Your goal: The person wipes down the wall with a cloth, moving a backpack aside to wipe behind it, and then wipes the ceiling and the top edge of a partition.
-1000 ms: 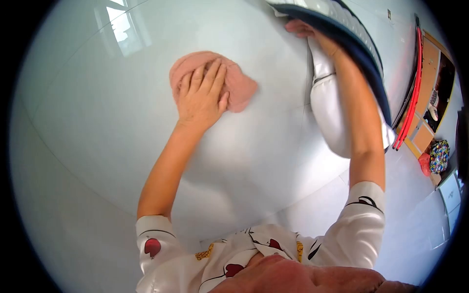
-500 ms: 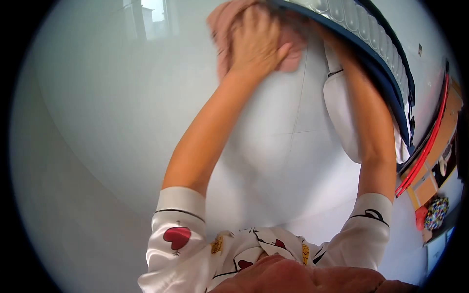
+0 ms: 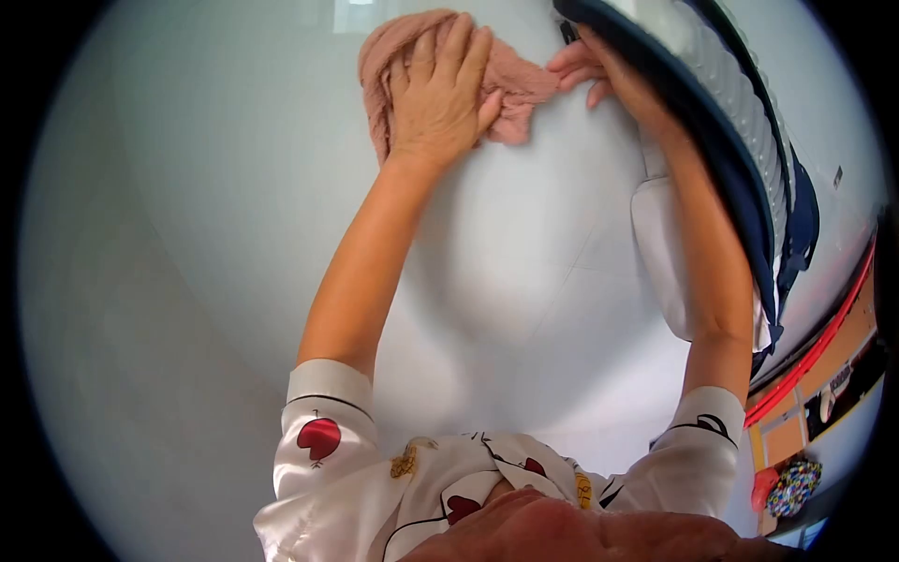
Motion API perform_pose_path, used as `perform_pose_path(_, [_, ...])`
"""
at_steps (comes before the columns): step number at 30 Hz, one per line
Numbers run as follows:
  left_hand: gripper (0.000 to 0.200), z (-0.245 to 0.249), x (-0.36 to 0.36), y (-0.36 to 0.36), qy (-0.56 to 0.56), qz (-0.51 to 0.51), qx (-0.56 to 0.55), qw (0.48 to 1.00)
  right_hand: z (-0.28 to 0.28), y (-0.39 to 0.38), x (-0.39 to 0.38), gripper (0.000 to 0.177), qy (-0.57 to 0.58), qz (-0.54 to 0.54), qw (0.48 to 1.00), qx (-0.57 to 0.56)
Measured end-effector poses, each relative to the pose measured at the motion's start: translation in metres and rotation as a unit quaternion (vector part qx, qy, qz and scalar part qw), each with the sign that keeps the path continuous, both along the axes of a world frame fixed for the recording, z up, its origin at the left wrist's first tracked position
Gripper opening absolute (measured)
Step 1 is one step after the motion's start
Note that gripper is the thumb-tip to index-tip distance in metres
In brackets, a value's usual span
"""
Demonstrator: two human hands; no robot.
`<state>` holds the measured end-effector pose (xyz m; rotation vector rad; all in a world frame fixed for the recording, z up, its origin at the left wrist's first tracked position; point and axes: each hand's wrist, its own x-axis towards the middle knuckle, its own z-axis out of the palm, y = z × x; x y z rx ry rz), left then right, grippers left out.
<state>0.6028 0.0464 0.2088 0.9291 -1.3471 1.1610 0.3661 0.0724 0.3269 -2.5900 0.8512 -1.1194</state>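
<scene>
A crumpled pink cloth (image 3: 521,77) lies on the pale, glossy tiled surface (image 3: 524,244). My left hand (image 3: 438,98) rests flat on the cloth, fingers stretched out and thumb apart. Just past the cloth's right corner is my right hand (image 3: 590,67), its fingers loosely spread and fingertips right at that corner. Over my right forearm hangs a navy-edged panel (image 3: 693,122) with puffy clear plastic cells, and it partly hides the back of that hand. A smooth white piece (image 3: 660,253) shows beneath the same forearm.
At the far right a red strip (image 3: 813,348) runs along a wood-coloured cabinet (image 3: 785,438). A multicoloured beaded-looking bundle (image 3: 794,487) and a red object (image 3: 764,488) are below it. A small dark plate (image 3: 838,176) sits on the pale surface at the upper right.
My left hand and the cloth have shifted left and slightly toward me. My right hand's fingers, hidden before behind the panel and cloth, now show at the cloth's corner.
</scene>
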Motion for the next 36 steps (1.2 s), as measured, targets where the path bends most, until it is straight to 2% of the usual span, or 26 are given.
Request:
perform_pose_path(2, [0.074, -0.002, -0.013, 0.000, 0.013, 0.011, 0.006, 1.000, 0.006, -0.001, -0.006, 0.074, 0.022, 0.099, 0.986, 0.131])
perform_pose_path(5, [0.072, -0.018, -0.004, 0.011, 0.036, -0.005, 0.027, 0.999, -0.003, -0.001, 0.011, 0.074, -0.021, 0.152, 0.985, 0.079])
perform_pose_path(6, [0.072, -0.024, 0.000, 0.012, 0.037, 0.000, 0.030, 0.999, 0.006, -0.002, 0.013, 0.070, 0.013, 0.209, 0.965, 0.160])
perform_pose_path(9, [0.074, -0.040, 0.004, 0.018, 0.054, 0.011, 0.081, 0.995, 0.015, 0.001, 0.062, 0.065, 0.007, 0.300, 0.949, 0.101])
perform_pose_path(11, [0.075, -0.040, -0.002, 0.015, 0.070, 0.013, 0.091, 0.993, 0.029, 0.009, 0.102, 0.050, 0.091, 0.272, 0.958, 0.005])
perform_pose_path(13, [0.076, -0.042, -0.005, 0.022, 0.031, 0.009, 0.082, 0.996, 0.031, 0.007, 0.122, 0.043, 0.194, 0.221, 0.927, -0.232])
perform_pose_path(14, [0.075, -0.041, -0.003, 0.026, 0.007, 0.003, 0.058, 0.998, 0.025, 0.017, 0.122, 0.045, 0.212, 0.170, 0.916, -0.295])
perform_pose_path(15, [0.075, -0.047, 0.000, 0.030, -0.017, -0.002, 0.045, 0.999, 0.010, 0.009, 0.122, 0.047, 0.217, 0.184, 0.891, -0.355])
perform_pose_path(16, [0.069, -0.041, 0.009, 0.032, 0.015, 0.004, 0.059, 0.998, -0.005, -0.003, 0.121, 0.049, 0.223, 0.190, 0.860, -0.417])
perform_pose_path(17, [0.063, -0.026, 0.027, 0.038, 0.060, -0.051, 0.043, 0.996, -0.015, -0.007, 0.124, 0.051, 0.222, 0.196, 0.829, -0.475])
perform_pose_path(18, [0.061, -0.009, 0.039, 0.039, 0.071, -0.030, -0.006, 0.997, -0.030, 0.001, 0.120, 0.060, 0.213, 0.157, 0.824, -0.500])
perform_pose_path(19, [0.059, 0.011, 0.052, 0.041, 0.080, -0.009, -0.055, 0.995, -0.025, -0.002, 0.123, 0.063, 0.201, 0.129, 0.800, -0.551])
perform_pose_path(21, [0.056, 0.049, 0.076, 0.044, 0.009, 0.051, -0.036, 0.998, 0.003, -0.014, 0.133, 0.069, 0.177, 0.065, 0.741, -0.645])
perform_pose_path(22, [0.063, 0.073, 0.084, 0.048, 0.028, 0.081, -0.019, 0.996, 0.008, -0.019, 0.139, 0.066, 0.151, 0.096, 0.756, -0.629])
perform_pose_path(23, [0.070, 0.092, 0.090, 0.050, 0.046, 0.108, 0.006, 0.993, 0.018, -0.019, 0.142, 0.056, 0.120, 0.076, 0.767, -0.626])
perform_pose_path(25, [0.066, 0.091, 0.075, 0.045, 0.099, 0.081, -0.008, 0.992, 0.041, -0.014, 0.142, 0.036, 0.058, 0.035, 0.780, -0.622])
perform_pose_path(27, [0.066, 0.078, 0.049, 0.050, 0.151, 0.060, -0.009, 0.987, 0.039, -0.012, 0.136, 0.036, 0.073, 0.050, 0.759, -0.645])
perform_pose_path(29, [0.070, 0.062, 0.024, 0.054, 0.138, -0.008, -0.001, 0.990, 0.040, -0.005, 0.127, 0.035, 0.101, 0.063, 0.749, -0.652])
perform_pose_path(31, [0.074, 0.042, 0.013, 0.052, 0.126, 0.008, -0.013, 0.992, 0.043, 0.010, 0.120, 0.035, 0.142, 0.075, 0.754, -0.637])
perform_pose_path(32, [0.075, 0.032, 0.011, 0.053, 0.128, 0.017, 0.003, 0.992, 0.038, 0.028, 0.118, 0.032, 0.185, 0.077, 0.764, -0.613])
perform_pose_path(34, [0.077, 0.012, 0.005, 0.055, 0.131, 0.027, 0.032, 0.990, 0.036, 0.025, 0.118, 0.030, 0.256, 0.117, 0.831, -0.480])
perform_pose_path(35, [0.073, -0.008, 0.002, 0.048, 0.114, 0.090, -0.004, 0.989, 0.037, 0.025, 0.116, 0.029, 0.286, 0.133, 0.855, -0.412])
perform_pose_path(36, [0.070, -0.038, -0.004, 0.036, 0.097, 0.153, -0.042, 0.983, 0.038, 0.040, 0.112, 0.027, 0.307, 0.117, 0.898, -0.292])
